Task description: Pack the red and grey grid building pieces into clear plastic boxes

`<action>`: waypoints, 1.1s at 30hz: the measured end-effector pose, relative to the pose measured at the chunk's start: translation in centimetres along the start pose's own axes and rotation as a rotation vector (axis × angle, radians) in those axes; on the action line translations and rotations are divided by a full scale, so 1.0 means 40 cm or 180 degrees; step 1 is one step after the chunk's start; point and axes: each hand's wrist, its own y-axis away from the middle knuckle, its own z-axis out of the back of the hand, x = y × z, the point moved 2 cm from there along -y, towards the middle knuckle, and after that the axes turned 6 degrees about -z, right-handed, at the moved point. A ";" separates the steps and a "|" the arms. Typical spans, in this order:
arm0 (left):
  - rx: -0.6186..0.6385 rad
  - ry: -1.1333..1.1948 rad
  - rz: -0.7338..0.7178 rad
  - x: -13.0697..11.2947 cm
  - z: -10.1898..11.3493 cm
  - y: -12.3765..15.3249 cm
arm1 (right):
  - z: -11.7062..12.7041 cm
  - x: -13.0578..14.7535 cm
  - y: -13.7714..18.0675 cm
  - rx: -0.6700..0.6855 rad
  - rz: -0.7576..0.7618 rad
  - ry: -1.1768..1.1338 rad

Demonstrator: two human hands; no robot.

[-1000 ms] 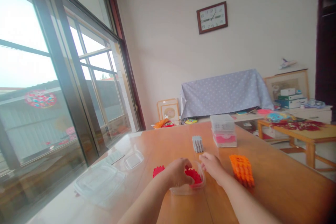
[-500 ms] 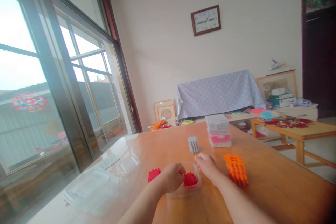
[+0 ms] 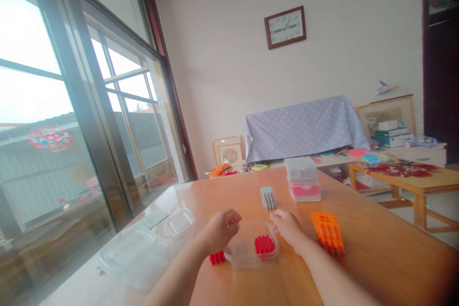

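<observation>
My left hand [image 3: 223,230] hovers over the left side of a clear plastic container [image 3: 238,263], its fingers loosely bent and apart, with nothing visible in them. My right hand [image 3: 287,226] has its fingers closed at the container's right rim; the fingertips are partly hidden. Inside the container, toward the right, lies a red block of toothed plastic pieces [image 3: 264,245]. Another stack of red toothed pieces [image 3: 217,258] stands on the table just left of the container, partly covered by my left hand and wrist.
An orange stack of toothed pieces [image 3: 328,233] stands to the right, and a grey stack [image 3: 268,198] behind the container. Two stacked clear boxes [image 3: 304,179], the lower with pink contents, stand farther back. Clear lids [image 3: 180,221] and a larger clear container [image 3: 131,256] lie left.
My left hand has lifted away from the red block in the container and moved left and up. My right hand stays by the rim. The view has shifted slightly.
</observation>
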 end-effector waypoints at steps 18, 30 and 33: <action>0.0174 -0.0583 0.0488 0.111 0.108 0.125 | -0.006 -0.036 -0.018 0.0167 0.0021 -0.0008; 0.0013 -0.0728 0.0268 0.086 0.107 0.110 | -0.005 -0.027 -0.009 0.0179 0.0069 0.0070; 0.0014 -0.0703 0.0034 0.048 0.094 0.085 | -0.006 -0.026 -0.011 0.0158 0.0073 0.0083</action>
